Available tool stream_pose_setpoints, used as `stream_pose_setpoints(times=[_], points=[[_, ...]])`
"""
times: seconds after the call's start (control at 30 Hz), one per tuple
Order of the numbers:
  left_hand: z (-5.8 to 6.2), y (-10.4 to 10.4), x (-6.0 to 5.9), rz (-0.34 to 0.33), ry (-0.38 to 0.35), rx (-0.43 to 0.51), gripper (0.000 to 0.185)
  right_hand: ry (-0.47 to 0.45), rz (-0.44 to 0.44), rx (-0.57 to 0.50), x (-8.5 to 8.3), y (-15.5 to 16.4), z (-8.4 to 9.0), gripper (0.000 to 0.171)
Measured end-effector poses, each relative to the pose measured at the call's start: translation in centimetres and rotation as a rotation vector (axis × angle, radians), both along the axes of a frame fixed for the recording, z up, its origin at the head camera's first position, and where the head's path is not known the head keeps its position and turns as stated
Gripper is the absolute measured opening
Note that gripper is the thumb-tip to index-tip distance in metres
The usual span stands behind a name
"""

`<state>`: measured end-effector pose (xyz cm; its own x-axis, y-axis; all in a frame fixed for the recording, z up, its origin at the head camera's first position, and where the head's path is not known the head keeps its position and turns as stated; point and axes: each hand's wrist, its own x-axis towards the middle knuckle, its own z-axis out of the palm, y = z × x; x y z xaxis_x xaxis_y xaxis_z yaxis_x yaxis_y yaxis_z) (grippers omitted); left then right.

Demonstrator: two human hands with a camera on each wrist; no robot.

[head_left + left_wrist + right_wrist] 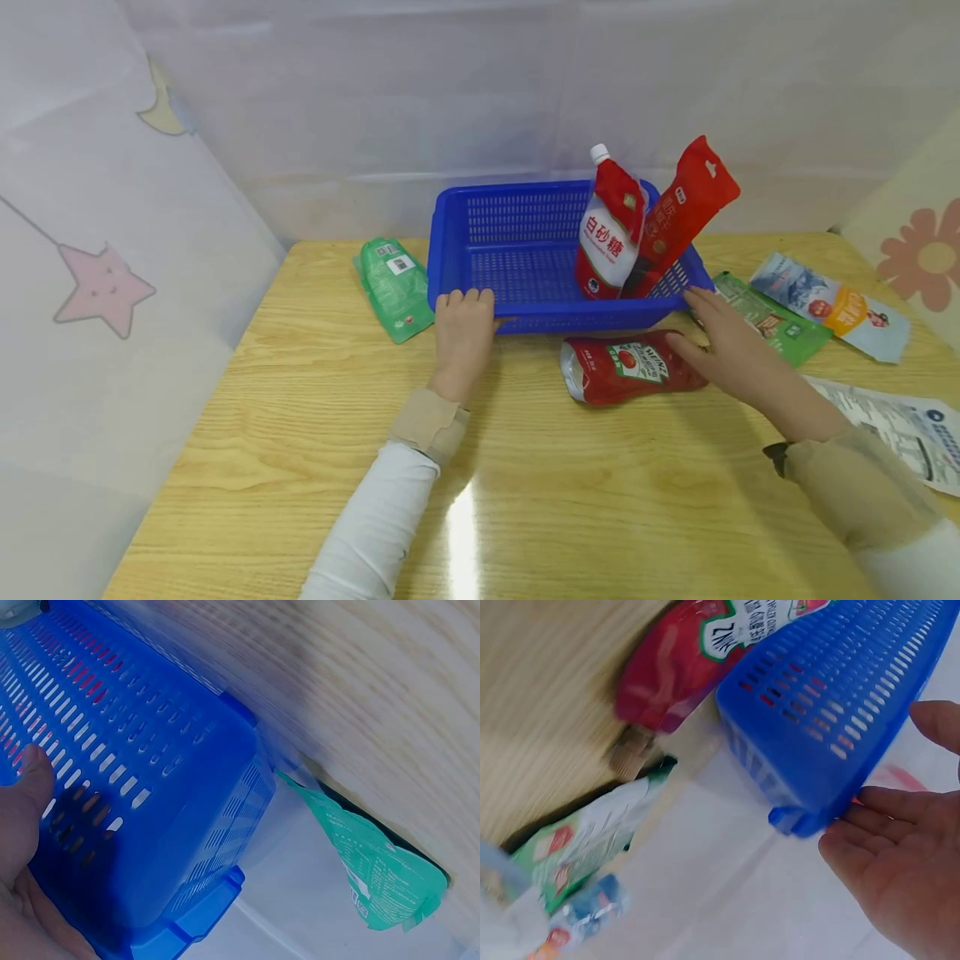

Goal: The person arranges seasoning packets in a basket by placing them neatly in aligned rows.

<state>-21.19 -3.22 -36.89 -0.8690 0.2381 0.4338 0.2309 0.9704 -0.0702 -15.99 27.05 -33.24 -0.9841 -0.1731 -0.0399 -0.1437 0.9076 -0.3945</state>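
Note:
A blue plastic basket [525, 318] with slotted walls stands against the back wall. My left hand [463, 333] grips its near rim at the left, fingers over the edge and the thumb [36, 776] on the outer wall. Beside the near right corner is my right hand [738, 354], its fingertips right at the rim and its thumb spread away from the wall. A red and white spouted sugar pouch [611, 233] and a long red packet [686, 212] lean upright inside the basket. In front of it lies a red Heinz ketchup pouch [633, 367], close under my right thumb.
Left of the basket lies a green pouch [397, 287]. On the right are a green packet [780, 321], a blue and white pouch with an orange patch [836, 304], and a white printed packet [900, 429]. All rest on a wooden table [562, 500] with pale walls behind.

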Motion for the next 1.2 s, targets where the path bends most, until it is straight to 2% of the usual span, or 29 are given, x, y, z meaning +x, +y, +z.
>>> stream_pose_setpoints(times=[0.1,0.27,0.33,0.47,0.6,0.8,1.2], points=[[0.0,0.0,0.1,-0.007,0.002,0.006,0.032,-0.048,0.009,-0.001,0.9,1.5,-0.1,0.080],[-0.1,-0.1,0.1,-0.012,0.022,0.009,0.033,-0.121,0.037,0.085,2.4,4.7,-0.6,0.082],[-0.1,-0.1,0.1,-0.011,0.027,0.006,0.033,-0.125,0.030,0.112,3.0,6.0,-1.0,0.078],[-0.1,-0.1,0.1,-0.008,0.021,0.001,0.032,-0.107,-0.031,0.154,3.9,8.4,-1.8,0.072],[-0.1,-0.1,0.0,-0.011,0.014,0.003,0.033,-0.123,-0.086,0.173,4.5,10.5,-2.7,0.081],[-0.1,-0.1,0.0,-0.011,0.012,-0.008,0.034,-0.247,-0.061,0.157,5.1,12.8,-3.9,0.100],[-0.2,-0.1,-0.1,-0.013,0.041,0.000,0.034,-0.333,-0.091,0.099,4.5,15.6,-6.6,0.095]])
